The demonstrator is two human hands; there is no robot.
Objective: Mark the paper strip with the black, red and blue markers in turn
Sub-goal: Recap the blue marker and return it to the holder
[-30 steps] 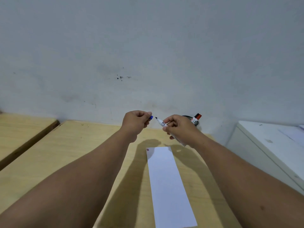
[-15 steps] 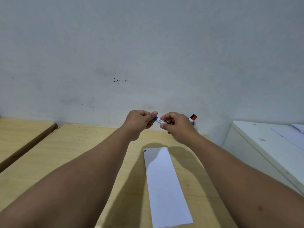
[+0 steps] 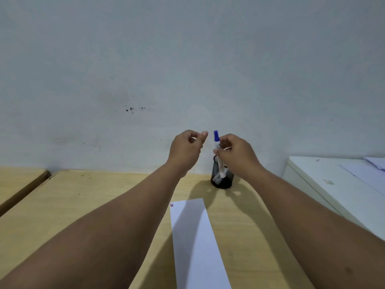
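Note:
My right hand [image 3: 237, 155] grips the blue marker [image 3: 218, 155], which stands nearly upright with its blue cap on top, above a black mesh pen holder [image 3: 221, 180]. Just left of the cap, my left hand [image 3: 186, 151] hovers loosely curled with nothing in it. The white paper strip [image 3: 195, 243] lies on the wooden table [image 3: 83, 205] in front of me, with small black, red and blue marks at its far left corner [image 3: 171, 205]. Other markers are hidden behind my right hand.
A grey wall rises right behind the table. A white cabinet [image 3: 333, 184] with sheets of paper on top stands at the right. A second wooden surface [image 3: 18, 180] lies at the left, across a narrow gap.
The cap went onto the blue marker. My left hand let go of it and drew slightly left. My right hand turned the marker upright and carried it over the pen holder.

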